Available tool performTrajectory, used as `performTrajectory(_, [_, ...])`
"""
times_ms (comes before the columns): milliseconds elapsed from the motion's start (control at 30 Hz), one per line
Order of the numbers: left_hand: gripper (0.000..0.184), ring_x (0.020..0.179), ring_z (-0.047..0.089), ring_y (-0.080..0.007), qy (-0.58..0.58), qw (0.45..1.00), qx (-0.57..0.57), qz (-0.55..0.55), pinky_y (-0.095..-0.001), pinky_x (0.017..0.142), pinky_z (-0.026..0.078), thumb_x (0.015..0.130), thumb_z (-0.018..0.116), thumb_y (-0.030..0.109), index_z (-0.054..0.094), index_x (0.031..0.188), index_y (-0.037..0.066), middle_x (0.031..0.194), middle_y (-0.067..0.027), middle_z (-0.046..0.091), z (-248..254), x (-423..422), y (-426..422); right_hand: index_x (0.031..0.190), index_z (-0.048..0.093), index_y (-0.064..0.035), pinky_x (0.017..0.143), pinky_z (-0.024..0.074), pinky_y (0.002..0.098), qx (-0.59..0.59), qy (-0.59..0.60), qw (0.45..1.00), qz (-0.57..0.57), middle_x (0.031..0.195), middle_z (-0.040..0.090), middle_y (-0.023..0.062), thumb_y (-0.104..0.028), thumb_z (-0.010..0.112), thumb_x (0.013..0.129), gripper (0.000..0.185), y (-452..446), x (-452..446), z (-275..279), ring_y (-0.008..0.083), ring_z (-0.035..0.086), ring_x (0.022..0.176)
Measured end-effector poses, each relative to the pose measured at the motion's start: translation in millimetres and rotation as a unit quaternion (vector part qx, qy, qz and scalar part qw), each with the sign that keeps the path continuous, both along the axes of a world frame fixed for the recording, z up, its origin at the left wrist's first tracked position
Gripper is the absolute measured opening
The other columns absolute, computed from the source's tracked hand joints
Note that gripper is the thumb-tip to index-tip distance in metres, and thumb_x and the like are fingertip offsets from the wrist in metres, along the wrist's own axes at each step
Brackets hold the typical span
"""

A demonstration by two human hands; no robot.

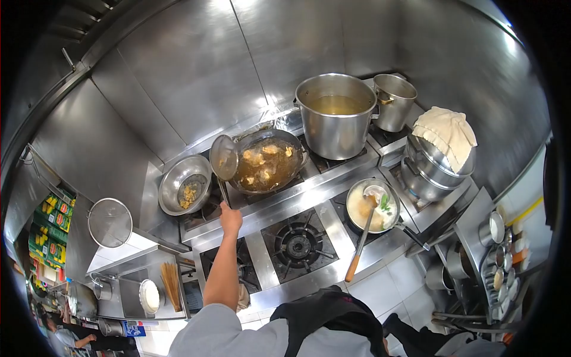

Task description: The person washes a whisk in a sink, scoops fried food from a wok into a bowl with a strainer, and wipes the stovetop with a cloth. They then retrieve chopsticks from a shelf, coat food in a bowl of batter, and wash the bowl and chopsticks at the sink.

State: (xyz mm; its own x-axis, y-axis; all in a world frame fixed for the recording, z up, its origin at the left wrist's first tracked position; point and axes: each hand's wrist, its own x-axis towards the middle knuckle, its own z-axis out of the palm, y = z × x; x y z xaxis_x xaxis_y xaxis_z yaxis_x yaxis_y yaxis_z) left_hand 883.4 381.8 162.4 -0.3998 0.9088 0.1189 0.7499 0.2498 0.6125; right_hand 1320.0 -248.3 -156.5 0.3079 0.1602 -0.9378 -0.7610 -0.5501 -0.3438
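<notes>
My left hand (230, 218) is closed around the handle of a round metal skimmer (224, 157), whose head is raised at the left rim of a dark wok (267, 160). Several browned pieces lie in the oil inside the wok. Left of the skimmer stands a steel bowl (168, 189) with a strainer and small golden pieces (188, 194) in it. My right hand is not visible. A pan (392, 223) on the right holds a pale liquid, green leaves and a ladle with a wooden handle (353, 266).
Behind are a large stockpot (335, 134) and a smaller pot (395, 107). A cloth (446, 134) covers a lidded pot (425, 172) at right. An unlit burner (298, 243) lies in front. Another person (89, 340) is at lower left.
</notes>
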Motion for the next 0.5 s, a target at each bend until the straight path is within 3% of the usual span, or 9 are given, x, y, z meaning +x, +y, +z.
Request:
performTrajectory(33, [0.054, 0.109, 0.052, -0.0492, -0.023, 0.999, -0.038, -0.002, -0.0505, 0.095, 0.039, 0.077, 0.050, 0.007, 0.037, 0.129, 0.001, 0.111, -0.0364, 0.056, 0.8, 3.2, -7.2, 0.119, 0.053, -0.0099, 0.066, 0.0507, 0.0386, -0.001, 0.002, 1.000, 0.002, 0.093, 0.060, 0.0061, -0.020, 0.046, 0.090, 0.031, 0.3, -2.0, 2.3, 0.0222, 0.060, 0.073])
performTrajectory(67, [0.054, 0.086, 0.063, -0.0439, 0.029, 0.998, 0.038, -0.038, -0.0486, 0.075, 0.049, 0.077, 0.048, 0.005, 0.037, 0.129, -0.001, 0.100, -0.0310, 0.061, -43.4, -12.0, 4.6, 0.119, 0.053, -0.0094, 0.066, 0.0507, 0.0384, -0.001, 0.003, 1.000, 0.004, 0.093, 0.060, 0.0064, -0.020, 0.046, 0.090, 0.031, -0.6, -3.3, 4.8, 0.0224, 0.060, 0.074])
performTrajectory(100, [0.054, 0.086, 0.063, -0.0439, 0.029, 0.998, 0.037, -0.037, -0.0486, 0.075, 0.049, 0.077, 0.048, 0.005, 0.037, 0.129, -0.001, 0.100, -0.0310, 0.061, -44.5, -11.2, 2.8, 0.119, 0.053, -0.0089, 0.066, 0.0507, 0.0383, 0.000, 0.005, 1.000, 0.007, 0.093, 0.060, 0.0066, -0.020, 0.046, 0.090, 0.031, 0.4, -3.6, 5.9, 0.0226, 0.060, 0.074])
performTrajectory(167, [0.047, 0.047, 0.053, -0.0240, -0.251, 0.966, -0.057, -0.032, -0.0381, 0.040, 0.039, 0.077, 0.044, 0.002, 0.039, 0.123, 0.008, 0.067, -0.0139, 0.055, -39.7, 0.3, -1.7, 0.119, 0.053, -0.0079, 0.065, 0.0507, 0.0381, 0.003, 0.006, 1.000, 0.011, 0.093, 0.060, 0.0071, -0.021, 0.046, 0.091, 0.032, -0.6, -2.7, 6.4, 0.0231, 0.060, 0.075])
performTrajectory(200, [0.047, 0.047, 0.053, -0.0240, -0.251, 0.966, -0.058, -0.032, -0.0381, 0.040, 0.039, 0.077, 0.044, 0.002, 0.039, 0.123, 0.008, 0.067, -0.0139, 0.055, -37.0, 5.2, -5.4, 0.119, 0.053, -0.0074, 0.065, 0.0507, 0.0379, 0.005, 0.007, 1.000, 0.011, 0.093, 0.060, 0.0073, -0.021, 0.046, 0.091, 0.032, -0.2, -2.5, 5.9, 0.0234, 0.060, 0.075])
performTrajectory(267, [0.045, 0.038, 0.031, -0.0091, -0.496, 0.864, -0.080, -0.028, -0.0249, 0.034, 0.020, 0.077, 0.043, 0.001, 0.037, 0.119, 0.013, 0.058, -0.0002, 0.038, -15.1, 17.3, -22.1, 0.119, 0.054, -0.0063, 0.065, 0.0508, 0.0377, 0.011, 0.006, 1.000, 0.015, 0.093, 0.060, 0.0078, -0.021, 0.046, 0.091, 0.032, 0.8, -0.8, 4.1, 0.0239, 0.060, 0.075])
performTrajectory(500, [0.042, 0.039, 0.032, -0.0085, -0.539, 0.832, -0.104, -0.078, -0.0242, 0.035, 0.021, 0.080, 0.039, 0.001, 0.036, 0.117, 0.019, 0.058, 0.0019, 0.039, 8.0, 32.4, -47.3, 0.118, 0.053, -0.0065, 0.065, 0.0516, 0.0399, 0.043, -0.052, 0.994, 0.086, 0.096, 0.058, 0.0093, -0.021, 0.044, 0.091, 0.031, 21.2, 11.1, 22.2, 0.0260, 0.059, 0.079])
